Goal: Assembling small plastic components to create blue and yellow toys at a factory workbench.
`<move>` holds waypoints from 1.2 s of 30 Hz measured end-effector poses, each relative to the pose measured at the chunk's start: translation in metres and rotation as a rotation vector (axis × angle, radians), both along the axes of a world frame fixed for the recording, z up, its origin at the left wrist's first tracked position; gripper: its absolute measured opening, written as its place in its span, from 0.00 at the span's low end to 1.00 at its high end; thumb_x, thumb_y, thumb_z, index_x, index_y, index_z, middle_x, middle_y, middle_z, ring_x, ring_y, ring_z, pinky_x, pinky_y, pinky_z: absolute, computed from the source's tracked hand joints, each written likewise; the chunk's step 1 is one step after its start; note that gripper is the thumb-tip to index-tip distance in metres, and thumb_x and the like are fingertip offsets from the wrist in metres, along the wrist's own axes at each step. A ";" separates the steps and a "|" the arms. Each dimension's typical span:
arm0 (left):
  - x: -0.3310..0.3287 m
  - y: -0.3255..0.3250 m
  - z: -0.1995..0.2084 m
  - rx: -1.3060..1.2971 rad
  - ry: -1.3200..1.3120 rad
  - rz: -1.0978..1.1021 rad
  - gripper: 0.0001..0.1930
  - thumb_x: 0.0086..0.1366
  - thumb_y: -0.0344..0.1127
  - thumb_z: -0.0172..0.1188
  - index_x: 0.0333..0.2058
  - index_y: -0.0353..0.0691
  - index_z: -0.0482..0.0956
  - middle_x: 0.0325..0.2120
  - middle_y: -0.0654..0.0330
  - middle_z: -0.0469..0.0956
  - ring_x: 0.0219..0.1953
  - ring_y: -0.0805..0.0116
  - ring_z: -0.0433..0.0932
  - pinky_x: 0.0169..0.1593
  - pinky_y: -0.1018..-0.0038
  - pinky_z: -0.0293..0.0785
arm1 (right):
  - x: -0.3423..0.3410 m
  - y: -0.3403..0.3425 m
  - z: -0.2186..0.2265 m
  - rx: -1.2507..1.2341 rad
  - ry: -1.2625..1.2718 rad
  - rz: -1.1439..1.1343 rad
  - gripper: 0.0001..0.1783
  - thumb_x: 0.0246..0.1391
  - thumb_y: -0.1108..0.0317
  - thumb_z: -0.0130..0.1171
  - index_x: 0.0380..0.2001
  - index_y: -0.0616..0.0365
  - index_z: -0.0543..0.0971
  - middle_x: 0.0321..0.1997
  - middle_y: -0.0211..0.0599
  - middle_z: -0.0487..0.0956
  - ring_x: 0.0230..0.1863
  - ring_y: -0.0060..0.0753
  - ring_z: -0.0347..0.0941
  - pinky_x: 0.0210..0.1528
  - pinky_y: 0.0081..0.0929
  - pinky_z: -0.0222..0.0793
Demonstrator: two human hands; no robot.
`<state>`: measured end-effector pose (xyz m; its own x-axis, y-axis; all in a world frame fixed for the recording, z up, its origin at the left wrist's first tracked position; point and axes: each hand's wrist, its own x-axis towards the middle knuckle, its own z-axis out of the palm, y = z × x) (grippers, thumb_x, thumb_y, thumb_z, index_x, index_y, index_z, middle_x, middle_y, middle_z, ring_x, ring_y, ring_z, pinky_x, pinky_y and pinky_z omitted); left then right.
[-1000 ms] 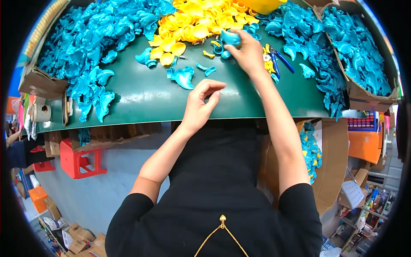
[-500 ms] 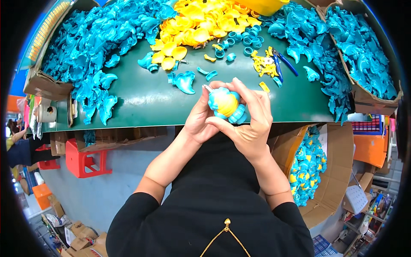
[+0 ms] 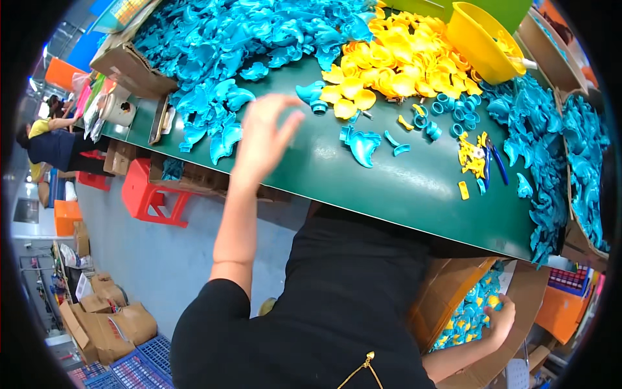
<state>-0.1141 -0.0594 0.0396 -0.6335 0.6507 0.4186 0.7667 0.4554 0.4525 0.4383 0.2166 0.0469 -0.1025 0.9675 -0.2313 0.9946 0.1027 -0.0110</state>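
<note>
My left hand (image 3: 267, 137) is over the table's left part, thumb and fingers apart, nothing in it. Close by it lie turquoise curved plastic shell pieces (image 3: 223, 139). My right hand (image 3: 500, 321) reaches down into a cardboard box (image 3: 447, 292) at the lower right, its thumb and fingers apart. Small turquoise-and-yellow plastic toy figures (image 3: 468, 318) fill the box and lie right at those fingertips. A turquoise shell piece (image 3: 363, 146) rests alone on the green table (image 3: 311, 175).
Yellow shell pieces (image 3: 402, 55) are heaped at the back, beside a yellow basin (image 3: 479, 45). Blue-handled pliers (image 3: 495, 162) and turquoise rings (image 3: 463, 110) lie to the right. A red stool (image 3: 149, 194) stands at left; another person (image 3: 48, 142) is at far left.
My hands have parted. The left moved left over the table; the right went from holding a turquoise-and-yellow figure above the table edge down into the box. The view has turned.
</note>
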 end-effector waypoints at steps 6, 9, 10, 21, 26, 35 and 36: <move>-0.134 0.002 -0.032 -0.547 0.667 0.411 0.16 0.54 0.45 0.69 0.37 0.41 0.81 0.39 0.56 0.78 0.50 0.51 0.70 0.49 0.55 0.70 | -0.041 0.005 0.003 0.228 0.452 0.442 0.18 0.49 0.76 0.69 0.45 0.61 0.81 0.49 0.46 0.82 0.52 0.47 0.77 0.57 0.37 0.70; -0.149 0.013 -0.029 -0.560 0.535 0.302 0.15 0.55 0.46 0.67 0.35 0.41 0.81 0.34 0.53 0.80 0.42 0.52 0.76 0.43 0.55 0.71 | -0.159 -0.016 0.037 0.131 0.632 0.601 0.11 0.51 0.77 0.66 0.40 0.63 0.83 0.40 0.43 0.83 0.41 0.38 0.79 0.46 0.32 0.72; -0.151 0.009 -0.027 -0.585 0.469 0.292 0.14 0.58 0.46 0.65 0.34 0.41 0.81 0.31 0.52 0.80 0.38 0.52 0.78 0.41 0.55 0.72 | -0.186 -0.017 0.029 0.108 0.732 0.651 0.10 0.52 0.77 0.65 0.39 0.63 0.83 0.38 0.42 0.83 0.39 0.37 0.78 0.43 0.30 0.71; 0.090 0.052 -0.013 0.073 -0.048 -0.654 0.25 0.46 0.19 0.63 0.47 0.38 0.77 0.41 0.54 0.80 0.49 0.52 0.79 0.51 0.59 0.77 | -0.284 0.038 -0.030 0.345 0.769 0.652 0.07 0.52 0.67 0.67 0.30 0.59 0.83 0.31 0.35 0.81 0.32 0.37 0.74 0.37 0.32 0.70; 0.129 0.096 -0.037 -0.040 0.027 -0.738 0.18 0.48 0.20 0.64 0.40 0.37 0.78 0.36 0.58 0.75 0.52 0.51 0.74 0.53 0.60 0.75 | -0.309 0.039 -0.043 0.375 0.637 0.618 0.07 0.49 0.65 0.70 0.27 0.56 0.83 0.32 0.32 0.80 0.38 0.39 0.71 0.45 0.36 0.70; 0.140 0.095 -0.038 -0.036 0.214 -0.696 0.14 0.47 0.24 0.62 0.36 0.36 0.78 0.36 0.57 0.77 0.47 0.55 0.76 0.50 0.61 0.77 | -0.305 0.025 -0.062 0.488 0.769 0.720 0.07 0.46 0.71 0.72 0.27 0.55 0.81 0.35 0.31 0.81 0.42 0.41 0.72 0.46 0.35 0.70; 0.141 0.095 -0.038 -0.009 0.207 -0.680 0.14 0.47 0.24 0.62 0.36 0.36 0.78 0.37 0.56 0.77 0.47 0.55 0.76 0.49 0.63 0.78 | -0.308 0.026 -0.064 0.543 0.795 0.730 0.07 0.46 0.71 0.71 0.28 0.55 0.81 0.35 0.31 0.81 0.42 0.40 0.72 0.46 0.35 0.70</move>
<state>0.0267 0.0357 0.0013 0.0061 0.8775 0.4796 0.9521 -0.1516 0.2654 0.1307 0.2428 -0.0175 -0.5949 0.5737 0.5630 0.4352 0.8188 -0.3744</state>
